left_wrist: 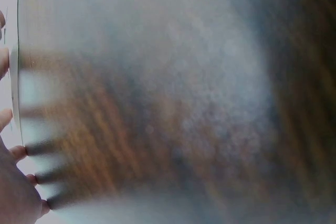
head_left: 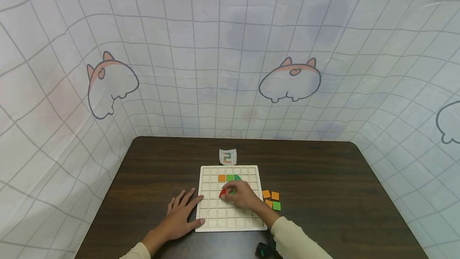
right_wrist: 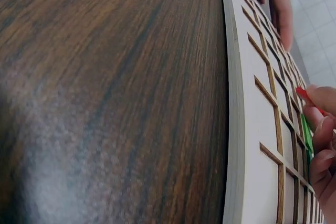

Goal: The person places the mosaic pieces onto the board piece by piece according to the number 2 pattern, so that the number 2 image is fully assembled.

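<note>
A pale gridded board [head_left: 212, 213] lies on the dark wooden table. My right hand [head_left: 242, 195] is over its middle, pinching a red piece [head_left: 222, 193] with a curved edge between thumb and fingers. In the right wrist view the red piece [right_wrist: 303, 94] is tilted at the fingertips, near a green tile [right_wrist: 307, 132]. An orange tile [head_left: 221, 178], a green tile [head_left: 229, 178] and a darker green rounded piece [head_left: 237, 177] form a row farther up the board. My left hand [head_left: 177, 218] has its fingers spread, with thumb and index finger touching the board's left edge.
Loose orange tiles [head_left: 275, 196] and one green tile [head_left: 276, 206] lie beside the board's right edge. A small pattern card [head_left: 228, 157] sits behind the board. Near my right sleeve is a black object [head_left: 265, 250]. A white gridded curtain [head_left: 201, 51] surrounds the table.
</note>
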The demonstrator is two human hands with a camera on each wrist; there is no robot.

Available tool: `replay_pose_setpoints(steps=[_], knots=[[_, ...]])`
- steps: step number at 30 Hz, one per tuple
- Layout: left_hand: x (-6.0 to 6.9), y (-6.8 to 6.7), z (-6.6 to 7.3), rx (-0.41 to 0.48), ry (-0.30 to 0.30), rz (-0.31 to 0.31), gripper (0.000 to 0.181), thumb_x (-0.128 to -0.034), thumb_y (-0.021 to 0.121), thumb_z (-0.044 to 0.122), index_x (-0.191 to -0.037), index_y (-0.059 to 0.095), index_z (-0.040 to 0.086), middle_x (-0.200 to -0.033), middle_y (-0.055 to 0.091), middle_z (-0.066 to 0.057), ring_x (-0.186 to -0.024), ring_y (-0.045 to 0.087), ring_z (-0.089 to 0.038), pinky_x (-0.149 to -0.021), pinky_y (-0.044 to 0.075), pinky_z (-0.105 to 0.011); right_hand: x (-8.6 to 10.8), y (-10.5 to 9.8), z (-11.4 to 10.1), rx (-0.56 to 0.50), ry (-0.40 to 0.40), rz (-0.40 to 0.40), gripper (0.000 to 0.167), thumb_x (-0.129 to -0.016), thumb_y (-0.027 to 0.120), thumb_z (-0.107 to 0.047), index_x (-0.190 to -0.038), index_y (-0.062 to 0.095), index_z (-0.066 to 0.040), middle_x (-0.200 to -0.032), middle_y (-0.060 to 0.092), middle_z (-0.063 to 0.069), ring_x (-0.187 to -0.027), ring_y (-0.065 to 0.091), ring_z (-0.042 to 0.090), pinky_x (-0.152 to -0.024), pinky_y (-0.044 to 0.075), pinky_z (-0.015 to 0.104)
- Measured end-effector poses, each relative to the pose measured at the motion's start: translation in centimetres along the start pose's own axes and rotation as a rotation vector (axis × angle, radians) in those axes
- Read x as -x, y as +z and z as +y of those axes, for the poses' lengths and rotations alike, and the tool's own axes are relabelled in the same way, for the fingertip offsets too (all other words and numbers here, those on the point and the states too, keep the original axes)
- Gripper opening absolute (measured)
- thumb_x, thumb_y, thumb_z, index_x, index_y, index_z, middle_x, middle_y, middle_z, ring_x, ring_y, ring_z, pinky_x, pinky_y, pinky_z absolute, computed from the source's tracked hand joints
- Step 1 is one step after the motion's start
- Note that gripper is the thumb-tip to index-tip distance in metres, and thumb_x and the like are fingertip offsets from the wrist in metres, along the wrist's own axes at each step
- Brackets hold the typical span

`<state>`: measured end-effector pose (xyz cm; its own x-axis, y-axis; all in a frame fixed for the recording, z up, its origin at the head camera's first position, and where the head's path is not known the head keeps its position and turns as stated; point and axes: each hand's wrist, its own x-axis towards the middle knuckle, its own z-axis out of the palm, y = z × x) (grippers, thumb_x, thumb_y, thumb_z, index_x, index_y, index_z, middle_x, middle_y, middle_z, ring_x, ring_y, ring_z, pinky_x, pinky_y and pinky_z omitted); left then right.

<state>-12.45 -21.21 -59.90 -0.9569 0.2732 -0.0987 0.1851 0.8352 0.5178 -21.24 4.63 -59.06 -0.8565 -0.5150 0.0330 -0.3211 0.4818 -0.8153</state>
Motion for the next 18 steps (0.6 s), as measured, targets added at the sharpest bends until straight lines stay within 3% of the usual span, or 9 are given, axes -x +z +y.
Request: replay_pose_setpoints(steps=[6, 18], knots=[[-0.01, 0.13, -0.05, -0.003, 0.000, 0.002, 0.074, -0.0890, 0.062, 0.066, -0.152, 0.044, 0.031, -0.166, 0.025, -0.009, -0.151, 0.016, -0.047, -0.110, 0.011, -0.078, 0.06, 0.26, -0.28, 0.016, 0.009, 0.005, 0.020, -0.089, 0.077, -0.018, -0.105, 0.075, -0.007, -0.080, 0.067, -0.007, -0.072, 0.054, 0.006, -0.067, 0.047, 0.022], [-0.04, 0.08, 0.02, 0.003, -0.006, -0.010, 0.075, -0.0888, 0.062, 0.066, -0.152, 0.043, 0.032, -0.166, 0.024, -0.008, -0.151, 0.015, -0.047, -0.110, 0.010, -0.077, 0.03, 0.53, -0.42, 0.133, 0.022, 0.020, 0.021, -0.087, 0.079, -0.023, -0.105, 0.075, -0.012, -0.084, 0.063, -0.010, -0.081, 0.055, 0.006, -0.074, 0.048, 0.025]])
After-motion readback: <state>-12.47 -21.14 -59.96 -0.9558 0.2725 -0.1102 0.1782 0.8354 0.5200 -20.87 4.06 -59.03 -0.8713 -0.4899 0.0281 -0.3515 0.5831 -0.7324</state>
